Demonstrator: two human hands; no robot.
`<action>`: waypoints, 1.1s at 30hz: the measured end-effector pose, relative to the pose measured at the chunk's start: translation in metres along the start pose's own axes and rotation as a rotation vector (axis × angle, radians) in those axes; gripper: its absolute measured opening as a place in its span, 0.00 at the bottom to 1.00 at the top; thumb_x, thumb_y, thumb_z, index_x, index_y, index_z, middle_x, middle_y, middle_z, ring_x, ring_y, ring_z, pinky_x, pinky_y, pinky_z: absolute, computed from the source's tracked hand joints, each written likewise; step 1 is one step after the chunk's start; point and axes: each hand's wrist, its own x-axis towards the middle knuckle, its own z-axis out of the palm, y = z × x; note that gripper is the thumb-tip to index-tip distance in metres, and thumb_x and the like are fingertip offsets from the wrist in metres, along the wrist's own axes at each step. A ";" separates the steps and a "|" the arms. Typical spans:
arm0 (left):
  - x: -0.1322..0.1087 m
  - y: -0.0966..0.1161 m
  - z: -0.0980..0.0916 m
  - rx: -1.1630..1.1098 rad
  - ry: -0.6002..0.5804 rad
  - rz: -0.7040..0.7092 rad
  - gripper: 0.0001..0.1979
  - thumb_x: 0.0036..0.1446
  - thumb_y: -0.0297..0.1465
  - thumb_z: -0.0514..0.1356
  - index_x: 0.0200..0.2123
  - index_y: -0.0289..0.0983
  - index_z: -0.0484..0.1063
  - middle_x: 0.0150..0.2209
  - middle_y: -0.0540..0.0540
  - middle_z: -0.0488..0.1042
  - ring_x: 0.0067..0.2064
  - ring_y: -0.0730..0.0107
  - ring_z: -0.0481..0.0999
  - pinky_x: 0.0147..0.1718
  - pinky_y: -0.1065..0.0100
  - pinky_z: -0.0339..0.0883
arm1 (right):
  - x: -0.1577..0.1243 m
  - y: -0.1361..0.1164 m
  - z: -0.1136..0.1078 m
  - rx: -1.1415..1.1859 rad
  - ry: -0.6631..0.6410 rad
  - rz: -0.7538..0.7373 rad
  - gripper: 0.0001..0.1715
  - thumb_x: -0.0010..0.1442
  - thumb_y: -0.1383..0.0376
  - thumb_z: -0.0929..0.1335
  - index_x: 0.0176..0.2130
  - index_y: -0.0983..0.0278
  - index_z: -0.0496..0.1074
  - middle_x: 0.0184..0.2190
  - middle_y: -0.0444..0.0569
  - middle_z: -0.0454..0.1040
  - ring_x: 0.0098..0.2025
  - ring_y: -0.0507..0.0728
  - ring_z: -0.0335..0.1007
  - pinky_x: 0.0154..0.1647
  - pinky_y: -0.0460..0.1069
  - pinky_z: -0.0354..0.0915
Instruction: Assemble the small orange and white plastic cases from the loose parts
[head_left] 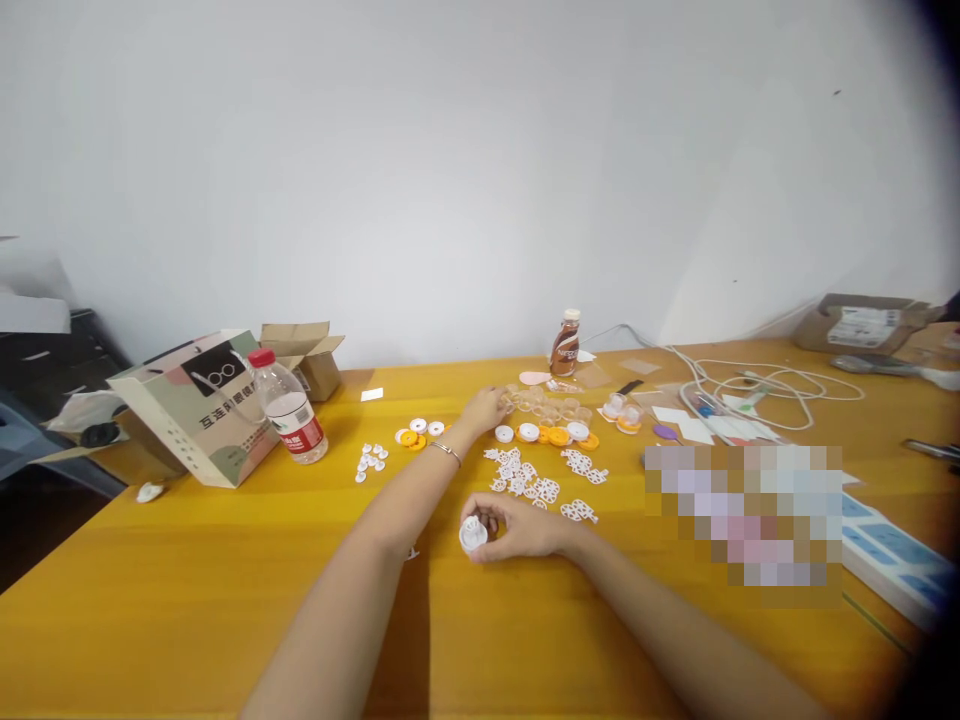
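My right hand is closed around a small round white plastic part with a raised, ridged middle, held low over the table. Farther forward, my left hand has its fingers on the leftmost clear plastic cup of a group of clear cups. White and orange round caps lie just in front of those cups. Between my hands are several white openwork plastic pieces. Left of my left wrist sit more white and orange caps and small white pieces.
A red-capped water bottle, a paper bag and a cardboard box stand at left. A brown drink bottle is at the back. Cables, papers and a white-blue box lie at right.
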 end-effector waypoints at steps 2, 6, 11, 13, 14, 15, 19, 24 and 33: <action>-0.009 -0.002 -0.008 -0.028 0.046 -0.031 0.23 0.48 0.32 0.59 0.49 0.33 0.63 0.46 0.37 0.66 0.48 0.58 0.66 0.48 0.60 0.57 | 0.000 -0.001 0.000 0.020 0.003 0.008 0.20 0.42 0.60 0.71 0.35 0.63 0.64 0.28 0.41 0.67 0.29 0.49 0.61 0.30 0.45 0.58; -0.039 -0.003 -0.033 -0.122 0.094 -0.060 0.23 0.47 0.34 0.59 0.47 0.31 0.64 0.43 0.37 0.67 0.45 0.61 0.68 0.45 0.62 0.61 | 0.001 0.001 0.001 0.078 0.042 0.014 0.18 0.44 0.59 0.70 0.35 0.63 0.64 0.29 0.42 0.67 0.30 0.50 0.62 0.32 0.46 0.58; -0.110 0.000 -0.075 -0.533 -0.003 -0.090 0.18 0.48 0.35 0.59 0.43 0.34 0.64 0.41 0.41 0.70 0.41 0.67 0.71 0.39 0.67 0.65 | 0.006 0.007 -0.001 0.197 0.156 -0.005 0.17 0.45 0.58 0.70 0.35 0.64 0.65 0.31 0.43 0.68 0.35 0.51 0.64 0.39 0.48 0.59; -0.140 0.002 -0.088 -0.679 0.018 -0.119 0.18 0.46 0.35 0.61 0.41 0.35 0.63 0.40 0.42 0.70 0.39 0.69 0.72 0.38 0.67 0.65 | 0.008 0.008 -0.001 0.228 0.167 -0.008 0.17 0.46 0.58 0.69 0.36 0.64 0.66 0.32 0.44 0.69 0.35 0.52 0.65 0.41 0.49 0.59; -0.153 0.003 -0.093 -0.724 0.008 -0.131 0.18 0.46 0.34 0.61 0.40 0.36 0.61 0.39 0.43 0.70 0.37 0.71 0.72 0.36 0.68 0.65 | 0.009 0.008 -0.001 0.244 0.165 -0.003 0.17 0.47 0.58 0.69 0.36 0.64 0.66 0.32 0.45 0.69 0.34 0.52 0.66 0.40 0.49 0.60; -0.164 0.004 -0.095 -0.754 -0.004 -0.140 0.19 0.44 0.33 0.62 0.40 0.36 0.61 0.39 0.45 0.70 0.34 0.73 0.73 0.34 0.69 0.66 | 0.010 0.009 -0.001 0.261 0.161 0.007 0.17 0.48 0.58 0.68 0.36 0.65 0.67 0.31 0.45 0.70 0.33 0.51 0.66 0.39 0.49 0.60; -0.185 0.012 -0.093 -0.791 0.028 -0.160 0.21 0.41 0.31 0.65 0.38 0.36 0.61 0.37 0.47 0.70 0.31 0.75 0.72 0.33 0.70 0.66 | 0.012 0.011 0.000 0.294 0.177 0.032 0.18 0.45 0.58 0.69 0.35 0.66 0.68 0.28 0.45 0.71 0.30 0.51 0.67 0.35 0.48 0.62; -0.189 0.022 -0.084 -0.699 -0.007 -0.086 0.19 0.43 0.31 0.63 0.40 0.35 0.64 0.35 0.45 0.71 0.34 0.71 0.72 0.36 0.68 0.66 | 0.012 0.011 0.002 0.245 0.218 0.021 0.22 0.43 0.58 0.70 0.38 0.65 0.68 0.33 0.46 0.72 0.34 0.52 0.67 0.39 0.49 0.62; -0.197 0.030 -0.093 -0.415 -0.012 0.105 0.15 0.53 0.32 0.55 0.45 0.37 0.67 0.38 0.43 0.71 0.39 0.71 0.71 0.39 0.69 0.65 | 0.014 0.005 0.009 0.132 0.282 0.006 0.22 0.45 0.56 0.69 0.38 0.65 0.70 0.33 0.47 0.73 0.34 0.54 0.67 0.40 0.50 0.61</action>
